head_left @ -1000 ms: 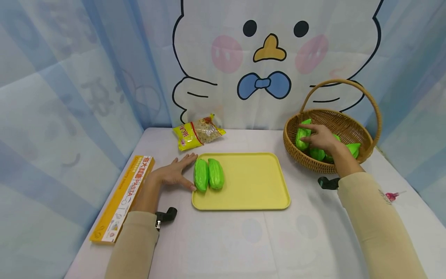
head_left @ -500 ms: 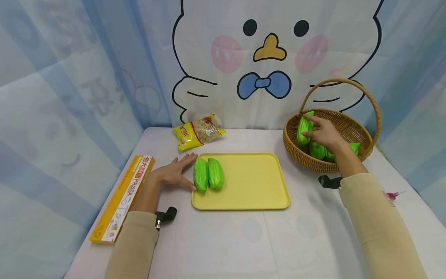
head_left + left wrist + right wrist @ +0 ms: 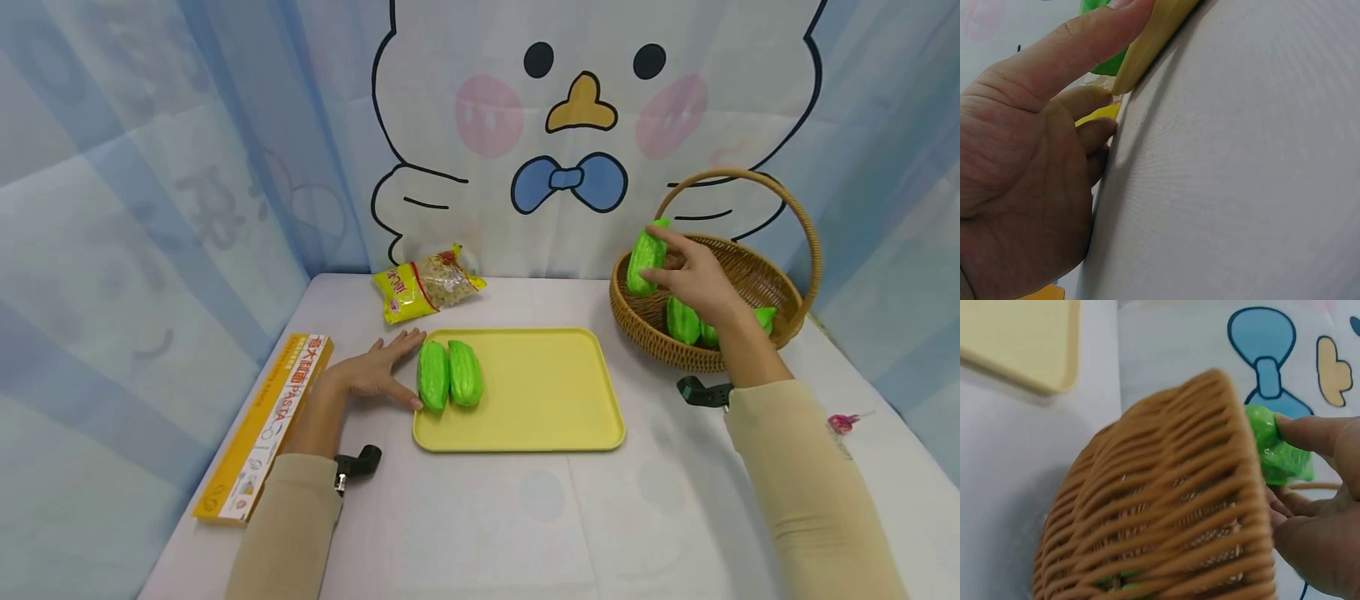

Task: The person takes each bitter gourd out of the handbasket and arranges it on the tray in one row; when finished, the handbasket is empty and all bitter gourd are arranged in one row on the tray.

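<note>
One ridged green gourd (image 3: pixel 643 265): your right hand (image 3: pixel 699 281) pinches it at the brown wicker basket (image 3: pixel 656 343). Left of that, your left hand (image 3: pixel 373 369) splays.

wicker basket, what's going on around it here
A person's right hand pinches a bright green ridged oblong vegetable at the rim of a round brown wicker basket. Other green vegetables lie inside. The left hand rests at the left edge of a yellow rectangular tray holding two green vegetables.

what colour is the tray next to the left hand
The tray is plain yellow, seen best in the head view.
</note>
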The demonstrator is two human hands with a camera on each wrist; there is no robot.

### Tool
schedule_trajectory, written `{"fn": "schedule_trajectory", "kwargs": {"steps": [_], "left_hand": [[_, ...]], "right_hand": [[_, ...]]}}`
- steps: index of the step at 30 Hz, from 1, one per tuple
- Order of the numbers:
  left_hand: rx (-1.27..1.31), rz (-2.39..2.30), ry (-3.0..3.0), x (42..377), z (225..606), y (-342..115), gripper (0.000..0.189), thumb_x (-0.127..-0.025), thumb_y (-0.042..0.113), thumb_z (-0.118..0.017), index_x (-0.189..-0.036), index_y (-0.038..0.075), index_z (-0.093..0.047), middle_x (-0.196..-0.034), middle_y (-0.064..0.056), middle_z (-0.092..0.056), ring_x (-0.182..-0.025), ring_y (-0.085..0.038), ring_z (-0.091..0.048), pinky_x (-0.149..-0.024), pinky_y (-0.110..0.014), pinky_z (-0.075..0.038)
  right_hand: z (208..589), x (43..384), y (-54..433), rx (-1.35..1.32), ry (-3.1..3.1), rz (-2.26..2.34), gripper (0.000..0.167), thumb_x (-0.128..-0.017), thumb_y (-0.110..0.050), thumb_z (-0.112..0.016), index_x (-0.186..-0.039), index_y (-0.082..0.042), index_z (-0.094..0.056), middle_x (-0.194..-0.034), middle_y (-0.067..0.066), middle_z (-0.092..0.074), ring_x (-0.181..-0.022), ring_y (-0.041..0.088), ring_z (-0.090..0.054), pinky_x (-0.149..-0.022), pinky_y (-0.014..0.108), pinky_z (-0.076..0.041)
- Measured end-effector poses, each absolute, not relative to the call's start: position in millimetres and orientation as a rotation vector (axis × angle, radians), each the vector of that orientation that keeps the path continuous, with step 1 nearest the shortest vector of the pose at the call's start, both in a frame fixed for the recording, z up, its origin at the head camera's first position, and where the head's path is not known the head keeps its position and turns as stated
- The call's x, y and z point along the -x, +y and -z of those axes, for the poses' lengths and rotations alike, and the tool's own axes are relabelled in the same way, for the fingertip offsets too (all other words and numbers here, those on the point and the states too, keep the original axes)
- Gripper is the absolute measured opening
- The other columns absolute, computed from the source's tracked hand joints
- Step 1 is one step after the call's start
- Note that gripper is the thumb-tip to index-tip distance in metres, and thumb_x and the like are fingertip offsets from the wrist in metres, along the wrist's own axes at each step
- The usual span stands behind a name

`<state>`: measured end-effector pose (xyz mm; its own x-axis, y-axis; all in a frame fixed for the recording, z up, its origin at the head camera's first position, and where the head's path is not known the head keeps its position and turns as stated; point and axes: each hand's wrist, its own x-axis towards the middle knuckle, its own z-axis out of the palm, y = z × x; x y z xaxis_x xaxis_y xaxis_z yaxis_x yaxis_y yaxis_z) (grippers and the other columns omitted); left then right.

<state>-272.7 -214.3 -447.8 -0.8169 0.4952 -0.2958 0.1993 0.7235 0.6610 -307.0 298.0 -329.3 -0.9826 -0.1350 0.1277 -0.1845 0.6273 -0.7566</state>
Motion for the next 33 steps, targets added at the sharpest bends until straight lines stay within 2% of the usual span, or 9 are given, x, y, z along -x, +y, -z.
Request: {"fn": "schedule_trajectory", "kwargs": {"steps": [2, 4, 8, 11, 15, 19, 22, 26, 33], "left_hand": [[-0.525, -0.872, 2.468, 272.7, 448.3, -214.4, 0.134, -0.070, 0.054, -0.093, -0.169, 0.027, -0.008, -0.178, -0.001, 0.001, -0.162, -0.032, 0.013, -0.128, -0.064, 0.011], [-0.526, -0.870, 2.468, 272.7, 448.5, -214.4, 0.134, -0.070, 0.055, -0.093, -0.169, 0.027, -0.008, -0.178, -0.001, 0.002, -0.163, -0.032, 0.013, -0.128, -0.064, 0.011], [-0.525, -0.864, 2.465, 272.7, 448.5, -214.5, 0.133, -0.070, 0.055, -0.093, -0.169, 0.027, -0.008, -0.178, 0.000, 0.002, -0.163, -0.031, 0.013, -0.128, -0.064, 0.011], [-0.532, -0.860, 2.465, 273.1, 448.4, -214.8, 0.133, -0.070, 0.054, -0.093, -0.169, 0.027, -0.008, -0.178, -0.001, 0.002, -0.163, -0.032, 0.013, -0.128, -0.065, 0.010], [-0.532, -0.854, 2.470, 273.4, 447.8, -214.5, 0.133, -0.070, 0.055, -0.092, -0.169, 0.027, -0.008, -0.178, 0.000, 0.002, -0.163, -0.030, 0.012, -0.128, -0.064, 0.010], [-0.527, -0.853, 2.468, 273.2, 447.2, -214.0, 0.133, -0.070, 0.055, -0.092, -0.169, 0.027, -0.008, -0.178, 0.000, 0.002, -0.163, -0.031, 0.013, -0.128, -0.065, 0.010], [-0.527, -0.858, 2.465, 272.5, 446.6, -213.6, 0.133, -0.071, 0.054, -0.093, -0.169, 0.027, -0.008, -0.178, -0.001, 0.002, -0.162, -0.034, 0.014, -0.127, -0.067, 0.010], [-0.522, -0.868, 2.466, 271.1, 445.3, -212.9, 0.133, -0.071, 0.052, -0.093, -0.169, 0.027, -0.008, -0.178, -0.001, 0.002, -0.162, -0.034, 0.014, -0.127, -0.066, 0.010], [-0.523, -0.860, 2.470, 272.0, 445.7, -212.6, 0.133, -0.070, 0.054, -0.093, -0.169, 0.027, -0.009, -0.178, -0.001, 0.002, -0.162, -0.034, 0.013, -0.127, -0.066, 0.009]], "right_hand": [[326.2, 304.4, 292.4, -0.292, -2.759, -1.320, 0.070, -0.103, -0.019, -0.066, -0.163, -0.037, -0.034, -0.099, 0.009, -0.042, -0.072, 0.017, -0.038, -0.058, 0.029, -0.041], [323.1, 302.2, 286.7, -0.303, -2.751, -1.323, 0.068, -0.104, -0.020, -0.065, -0.161, -0.041, -0.035, -0.112, 0.010, -0.047, -0.074, 0.018, -0.039, -0.057, 0.029, -0.040], [316.1, 297.2, 276.9, -0.341, -2.750, -1.317, 0.067, -0.105, -0.022, -0.063, -0.161, -0.044, -0.034, -0.154, 0.014, -0.039, -0.103, 0.023, -0.049, -0.064, 0.026, -0.045], [311.3, 293.6, 270.6, -0.399, -2.721, -1.330, 0.067, -0.105, -0.019, -0.063, -0.162, -0.039, -0.034, -0.164, 0.016, -0.035, -0.122, 0.027, -0.049, -0.073, 0.021, -0.048], [307.1, 289.3, 261.0, -0.467, -2.651, -1.364, 0.067, -0.103, -0.014, -0.065, -0.161, -0.035, -0.039, -0.138, 0.017, -0.051, -0.101, 0.019, -0.052, -0.070, 0.018, -0.044], [306.7, 285.0, 251.4, -0.466, -2.599, -1.429, 0.068, -0.101, -0.011, -0.068, -0.159, -0.036, -0.043, -0.126, 0.009, -0.053, -0.087, 0.013, -0.049, -0.064, 0.023, -0.043], [307.9, 281.3, 246.1, -0.446, -2.592, -1.469, 0.068, -0.101, -0.013, -0.068, -0.158, -0.040, -0.043, -0.149, 0.006, -0.050, -0.107, 0.010, -0.056, -0.071, 0.020, -0.049], [310.6, 276.3, 238.0, -0.465, -2.561, -1.548, 0.067, -0.102, -0.011, -0.067, -0.158, -0.039, -0.043, -0.147, 0.013, -0.054, -0.114, 0.012, -0.061, -0.079, 0.016, -0.055], [317.7, 270.9, 223.8, -0.551, -2.514, -1.541, 0.066, -0.101, -0.009, -0.068, -0.158, -0.032, -0.046, -0.139, 0.013, -0.049, -0.110, 0.017, -0.054, -0.068, 0.018, -0.045]]}}
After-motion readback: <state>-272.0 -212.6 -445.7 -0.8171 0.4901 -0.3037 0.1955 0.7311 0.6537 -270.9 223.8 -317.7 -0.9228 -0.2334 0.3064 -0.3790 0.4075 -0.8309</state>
